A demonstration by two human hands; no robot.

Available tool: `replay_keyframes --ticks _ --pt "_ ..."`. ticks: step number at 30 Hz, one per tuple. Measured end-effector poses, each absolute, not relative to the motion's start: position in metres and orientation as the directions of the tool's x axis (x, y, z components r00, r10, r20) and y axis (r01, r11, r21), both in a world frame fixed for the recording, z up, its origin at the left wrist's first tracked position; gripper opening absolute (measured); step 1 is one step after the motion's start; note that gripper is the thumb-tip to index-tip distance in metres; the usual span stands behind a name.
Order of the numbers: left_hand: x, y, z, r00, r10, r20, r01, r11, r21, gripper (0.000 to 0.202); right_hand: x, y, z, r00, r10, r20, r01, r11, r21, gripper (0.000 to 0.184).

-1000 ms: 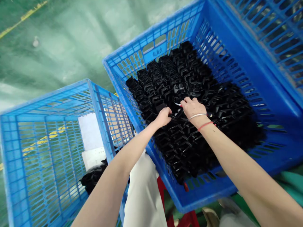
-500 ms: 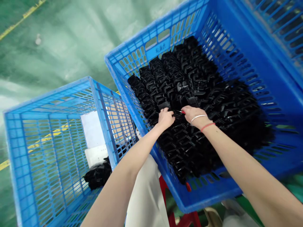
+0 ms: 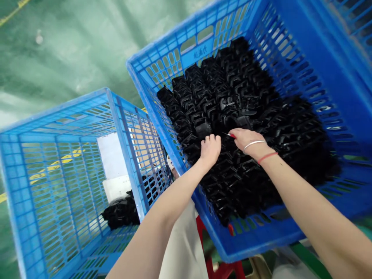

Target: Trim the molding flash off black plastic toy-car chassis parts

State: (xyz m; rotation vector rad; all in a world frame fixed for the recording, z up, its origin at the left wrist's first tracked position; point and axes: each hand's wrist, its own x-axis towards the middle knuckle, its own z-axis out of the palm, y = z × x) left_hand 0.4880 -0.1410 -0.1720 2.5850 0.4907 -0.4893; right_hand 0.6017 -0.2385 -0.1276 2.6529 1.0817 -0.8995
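My right hand [image 3: 248, 140] is closed around a small red-handled tool [image 3: 231, 135], whose thin, pale metal tip points left toward my other hand. A short gap to the left, my left hand [image 3: 211, 150] has its fingers curled down over black plastic. What it grips blends with the dark parts around it, but appears to be a black plastic part. Both hands are above rows of tightly packed black plastic parts [image 3: 200, 97] inside a large blue crate [image 3: 151, 112]. The exact outline of the part between the hands is hidden.
A second blue crate [image 3: 112, 116] lies to the left with its open side toward me; a black bundle [image 3: 122, 212] and white sheets [image 3: 112, 155] show in or through it. Below is a red stool [image 3: 229, 269]. Another crate stands at upper right. Green floor surrounds them.
My hands have drawn slightly farther apart, the right one moving right with the red-handled tool. My left hand has shifted a little right and down. The camera view has shifted slightly.
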Motion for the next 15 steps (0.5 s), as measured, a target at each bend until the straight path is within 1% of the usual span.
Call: replay_keyframes --ticks 3,6,9,12,15 --pt "0.487 -0.141 -0.177 0.878 0.281 -0.388 0.428 -0.823 0.373 0.037 0.602 -0.215 -0.124 0.6 0.608 -0.519 0.676 -0.733 -0.078 0.033" --pt "0.487 -0.136 -0.186 0.833 0.359 -0.42 0.515 -0.78 0.355 0.049 0.603 -0.181 -0.13 0.595 0.645 -0.479 0.676 -0.724 -0.136 0.032" --pt "0.487 -0.134 -0.191 0.817 0.359 -0.451 0.53 -0.775 0.344 0.038 0.602 -0.154 -0.146 0.539 0.662 -0.52 0.687 -0.703 -0.184 0.03" --pt "0.488 -0.133 -0.193 0.821 0.349 -0.452 0.519 -0.786 0.336 0.029 0.6 -0.141 -0.164 0.518 0.658 -0.547 0.691 -0.699 -0.187 0.029" --pt "0.487 -0.13 -0.192 0.832 0.338 -0.44 0.5 -0.799 0.333 0.028 0.6 -0.137 -0.178 0.516 0.658 -0.548 0.696 -0.695 -0.18 0.031"
